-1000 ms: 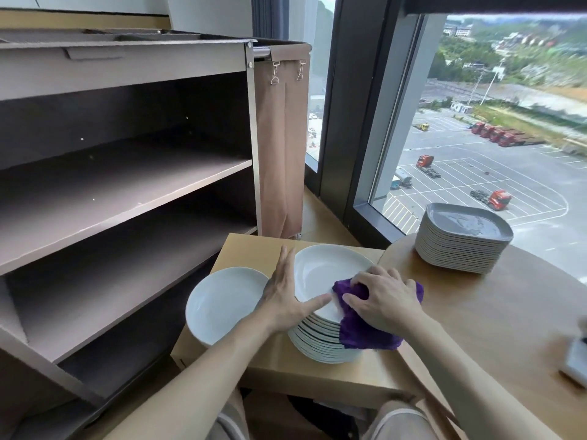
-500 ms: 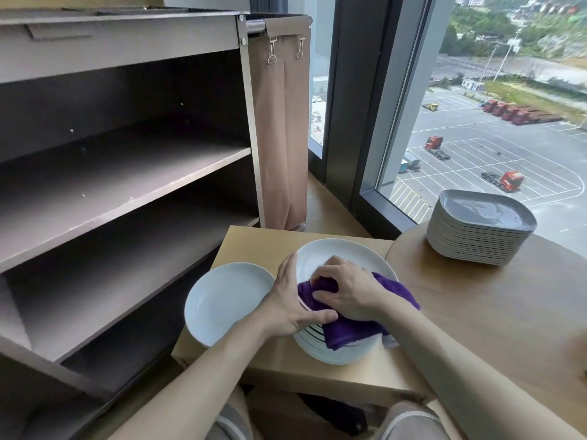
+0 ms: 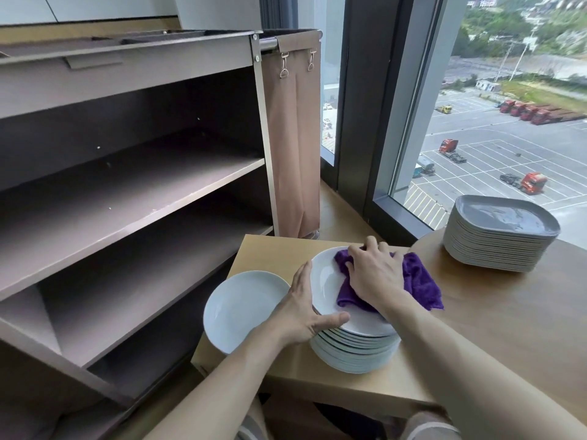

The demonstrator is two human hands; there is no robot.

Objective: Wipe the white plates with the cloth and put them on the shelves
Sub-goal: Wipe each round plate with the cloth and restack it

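On the low worktop (image 3: 286, 373) in front of the person, the top plate (image 3: 327, 290) of a stack of white plates (image 3: 352, 354) lay under both hands. The right hand (image 3: 374, 274) sat on the cloth (image 3: 419, 281), fingers bent down into it, pressing it against the far right part of the plate's bowl. The left hand (image 3: 303, 308) braced the plate from the left, fingers laid fairly straight along the rim and thumb stretched across the near rim, holding nothing closed inside it.

The shelves (image 3: 133, 192) stood to the left of the stack, their open front facing the person. That put the left hand on the side of the plate nearer the shelves, while the right hand and cloth lay on the side away from them. By my reading, wiping was under way and the lift would most likely fall to the left hand, travelling leftward. A single plate (image 3: 241, 309) lay just beside the stack on that same side, directly along that path. A pile of grey plates (image 3: 498, 236) stood well apart to the right.
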